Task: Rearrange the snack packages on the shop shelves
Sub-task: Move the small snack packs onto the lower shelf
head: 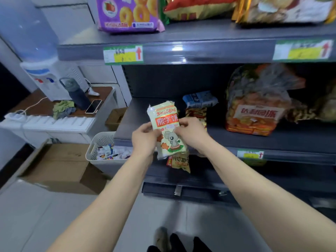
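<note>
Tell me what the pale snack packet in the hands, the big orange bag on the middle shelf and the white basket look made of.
The pale snack packet looks like thin printed plastic film: creased, softly shiny. The big orange bag seems clear glossy plastic, crinkled on top, contents showing through. The white basket looks moulded hard plastic, matte, with slotted walls.

Single view: head-worn, wide-angle. Faces forward and down onto dark grey metal shop shelves (209, 53), near; left hand (145, 138) and right hand (190, 131) meet at the shelf front, centre frame, forearms entering from the lower edge. Pale tiled floor (45, 215) along the bottom; brown wooden tabletop (45, 108) at middle left.
</note>
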{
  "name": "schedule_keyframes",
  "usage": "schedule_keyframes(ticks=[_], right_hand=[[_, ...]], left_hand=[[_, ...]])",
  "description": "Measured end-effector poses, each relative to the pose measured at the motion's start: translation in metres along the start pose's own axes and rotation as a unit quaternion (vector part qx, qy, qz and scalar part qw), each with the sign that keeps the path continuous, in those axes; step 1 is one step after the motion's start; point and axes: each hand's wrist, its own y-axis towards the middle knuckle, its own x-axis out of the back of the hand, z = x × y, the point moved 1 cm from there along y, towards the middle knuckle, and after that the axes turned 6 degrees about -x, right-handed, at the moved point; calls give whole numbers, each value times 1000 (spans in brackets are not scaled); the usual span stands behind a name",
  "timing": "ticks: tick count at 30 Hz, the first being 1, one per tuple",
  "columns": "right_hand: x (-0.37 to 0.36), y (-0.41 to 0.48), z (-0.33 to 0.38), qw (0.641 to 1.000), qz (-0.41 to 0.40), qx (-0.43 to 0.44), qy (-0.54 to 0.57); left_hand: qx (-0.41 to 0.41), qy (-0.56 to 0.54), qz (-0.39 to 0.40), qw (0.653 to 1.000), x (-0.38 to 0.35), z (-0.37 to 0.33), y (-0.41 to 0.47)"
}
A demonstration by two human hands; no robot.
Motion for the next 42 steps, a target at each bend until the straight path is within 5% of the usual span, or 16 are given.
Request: schedule_keyframes(ticks=[10,18,25,34,42], right_hand=[[169,-120,-61,978,-197,44,42],[302,-170,-73,909,-400,93,65],[406,-162,-49,862,-482,151,40],[504,-83,-3,879,-448,163,-4],[546,-12,-18,911,-403,86,-18]], left_hand=[[-128,-21,126,983,-135,-37,-146],[-250,-51,263,931,-247,-106,-214],[-317,-82,330,886,-341,-180,-216],[-350,-105,319,874,-449,-245,-145],[-289,-19,365,885,-505,-249,-102]])
